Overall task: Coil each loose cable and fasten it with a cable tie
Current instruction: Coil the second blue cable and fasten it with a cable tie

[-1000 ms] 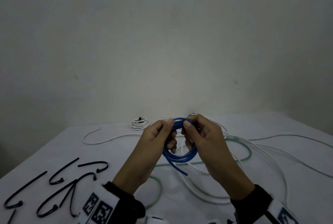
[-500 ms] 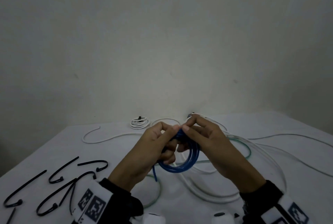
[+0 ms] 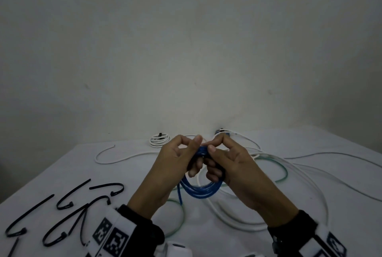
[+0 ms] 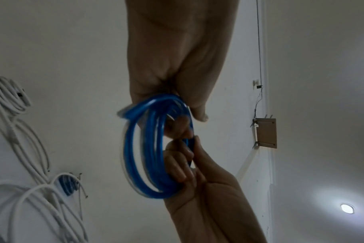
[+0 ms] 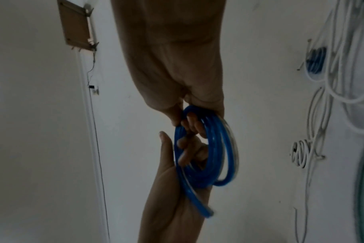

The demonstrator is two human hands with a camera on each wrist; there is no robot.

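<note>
A blue cable (image 3: 201,191) is wound into a small coil of several loops and held up above the white table (image 3: 341,147). My left hand (image 3: 175,159) and right hand (image 3: 229,165) both pinch the top of the coil, with lower fingers hooked through the loops. A short free end (image 3: 179,195) hangs down on the left. The left wrist view shows the blue coil (image 4: 133,156) between both hands, and the right wrist view shows the same coil (image 5: 224,148). Several black cable ties (image 3: 72,201) lie at the near left of the table.
Loose white cables (image 3: 310,176) and a green cable (image 3: 283,172) sprawl under and right of my hands. A tied white coil (image 3: 160,140) and a small blue bundle (image 3: 222,132) sit by the back wall. Another white cable (image 3: 115,158) curves at the left.
Both hands closed in on the top of the coil and shifted their hold. The coil now hangs lower, and its free end has swung from the right side to the left.
</note>
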